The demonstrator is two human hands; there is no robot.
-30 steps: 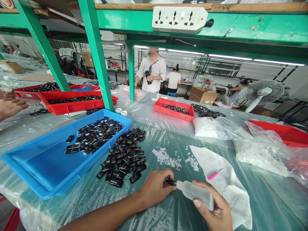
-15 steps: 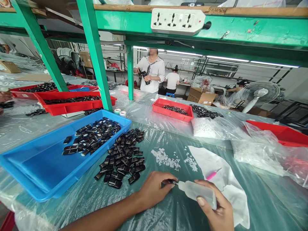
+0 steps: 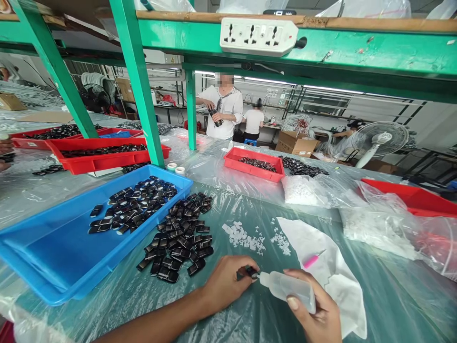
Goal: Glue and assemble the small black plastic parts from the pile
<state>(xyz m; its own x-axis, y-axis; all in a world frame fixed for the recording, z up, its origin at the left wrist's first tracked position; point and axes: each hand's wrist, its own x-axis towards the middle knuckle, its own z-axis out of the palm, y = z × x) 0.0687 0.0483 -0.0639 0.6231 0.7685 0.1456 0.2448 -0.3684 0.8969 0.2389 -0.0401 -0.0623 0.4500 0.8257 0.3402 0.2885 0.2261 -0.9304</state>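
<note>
My left hand (image 3: 225, 282) pinches a small black part (image 3: 251, 272) against the plastic-covered table. My right hand (image 3: 316, 312) grips a clear squeeze bottle (image 3: 287, 287), its nozzle touching that black part. Just left of my hands lies a heap of loose black parts (image 3: 180, 236). A blue tray (image 3: 60, 247) beside the heap holds more of the same black parts. Small white pieces (image 3: 246, 237) are scattered just beyond my hands.
A white cloth (image 3: 321, 259) with a pink tool (image 3: 312, 260) lies to the right. Red trays (image 3: 255, 163) of black parts, bags of white pieces (image 3: 307, 189), green frame posts (image 3: 137, 81), a fan (image 3: 378, 139) and two people stand beyond. Another person's hand (image 3: 5, 155) shows at far left.
My hands stay together on the part and bottle, with slight shifts. The view has drifted a little. The standing person across the room has tipped the dark bottle they hold.
</note>
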